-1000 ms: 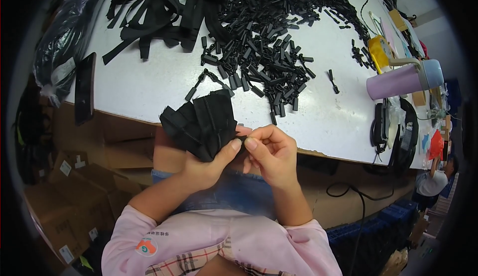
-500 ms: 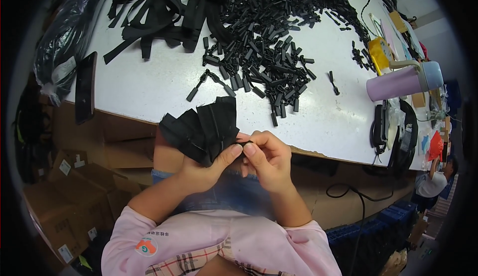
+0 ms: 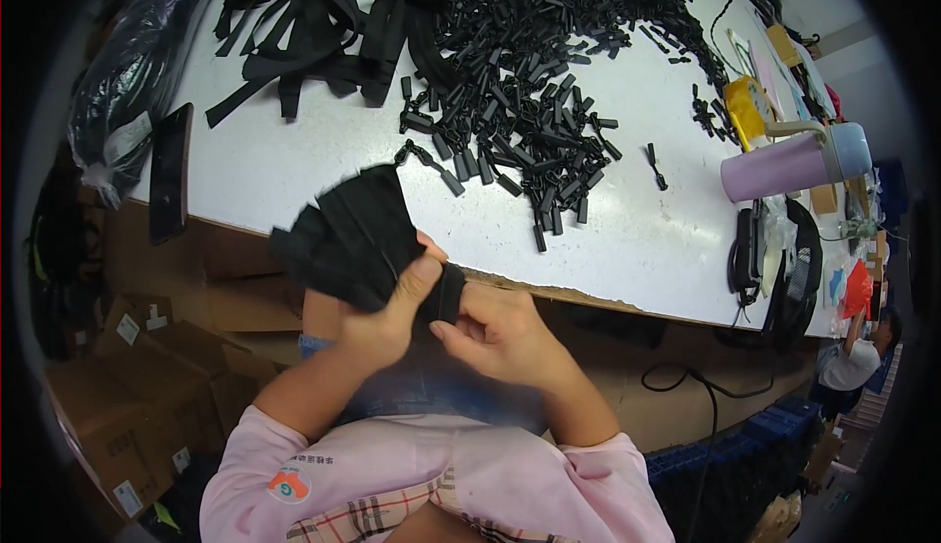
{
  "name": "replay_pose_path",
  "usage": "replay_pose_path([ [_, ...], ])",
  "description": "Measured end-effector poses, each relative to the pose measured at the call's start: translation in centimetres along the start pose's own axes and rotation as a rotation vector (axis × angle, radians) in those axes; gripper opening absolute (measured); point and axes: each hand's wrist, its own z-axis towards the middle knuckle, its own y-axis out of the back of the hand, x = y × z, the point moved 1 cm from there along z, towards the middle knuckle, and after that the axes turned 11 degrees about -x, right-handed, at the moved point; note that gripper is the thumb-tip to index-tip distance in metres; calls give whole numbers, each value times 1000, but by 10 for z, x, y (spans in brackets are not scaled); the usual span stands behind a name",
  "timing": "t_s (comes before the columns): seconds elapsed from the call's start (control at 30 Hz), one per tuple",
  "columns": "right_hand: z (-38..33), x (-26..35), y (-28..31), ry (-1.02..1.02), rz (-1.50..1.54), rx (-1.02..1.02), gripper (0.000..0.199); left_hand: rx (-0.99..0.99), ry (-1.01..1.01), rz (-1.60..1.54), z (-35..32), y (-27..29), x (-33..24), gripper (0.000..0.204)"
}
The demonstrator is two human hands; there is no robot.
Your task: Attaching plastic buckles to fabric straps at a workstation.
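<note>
A fanned bundle of black zipper strips (image 3: 355,234) spreads from my left hand (image 3: 387,322), which is closed on it near the table's front edge. From that bundle a strip end (image 3: 449,293) runs across to my right hand (image 3: 502,337), whose thumb and bent fingers pinch it. Whether a slider sits on this end is hidden by my fingers. Beyond the hands lies a big heap of black zipper sliders with long pull tabs (image 3: 549,141). One slider (image 3: 656,167) rests apart, to the right of the heap.
More black strips (image 3: 338,38) lie piled at the far left, beside a dark phone (image 3: 171,172) and a plastic-wrapped bundle (image 3: 137,82). A lilac bottle (image 3: 774,166) lies at the right by yellow tape (image 3: 749,107). Cardboard boxes (image 3: 147,406) stand lower left. Another person (image 3: 851,362) is at far right.
The bundle and my left hand have shifted left, the strips now fanned further out and covering a slider on the table. My right hand has moved slightly left and down, and more strip shows between the hands.
</note>
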Motion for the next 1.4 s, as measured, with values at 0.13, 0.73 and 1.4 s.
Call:
replay_pose_path([
  [0.13, -7, -2, -7, 86, -210, -205, 15, 5, 110, -67, 3, 1, 4, 13],
  [0.73, 8, 7, -3, 614, -464, -583, 26, 310, 709, -187, -3, 8, 12, 26],
  [1.4, -9, -4, -2, -495, 1047, -210, 3, 264, -210, 75, -18, 3, 10, 12],
])
